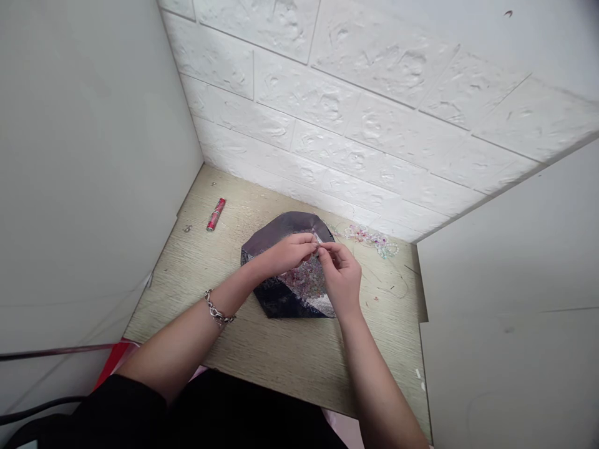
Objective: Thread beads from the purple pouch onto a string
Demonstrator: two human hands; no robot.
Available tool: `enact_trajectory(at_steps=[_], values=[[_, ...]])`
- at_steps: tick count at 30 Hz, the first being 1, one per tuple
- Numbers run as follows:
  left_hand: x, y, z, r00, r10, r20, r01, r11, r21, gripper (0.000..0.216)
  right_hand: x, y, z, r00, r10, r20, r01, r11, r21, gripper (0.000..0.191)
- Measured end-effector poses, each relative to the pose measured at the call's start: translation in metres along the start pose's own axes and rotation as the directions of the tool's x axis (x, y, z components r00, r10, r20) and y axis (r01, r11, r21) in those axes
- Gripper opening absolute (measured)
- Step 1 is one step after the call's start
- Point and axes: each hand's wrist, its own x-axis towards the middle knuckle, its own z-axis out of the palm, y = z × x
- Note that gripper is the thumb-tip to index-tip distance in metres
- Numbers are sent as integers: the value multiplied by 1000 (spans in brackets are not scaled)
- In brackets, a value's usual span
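Observation:
A dark, many-sided tray [276,302] stands on the table, with many small pink, clear and pale green beads [304,278] heaped inside it. Over its middle my left hand [294,251] is closed, thumb and fingers pinched together. Facing it, my right hand [343,274] pinches too, and the fingertips of both hands meet above the beads. Whatever sits between the fingertips is too small to make out. A silver chain bracelet [216,312] is round my left wrist.
Strands of colourful beads [372,238] lie at the back right by the white brick-pattern wall [327,134]. A red tube [216,214] and a small metal piece [188,228] lie at the left. Panels border the table [276,368] on both sides.

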Motion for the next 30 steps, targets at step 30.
enact_trajectory(at_steps=[30], values=[[1,4,-2,982,97,-161,-103,994,-28,25,1,3,-3,969,-125,212,192,922,-335,23]])
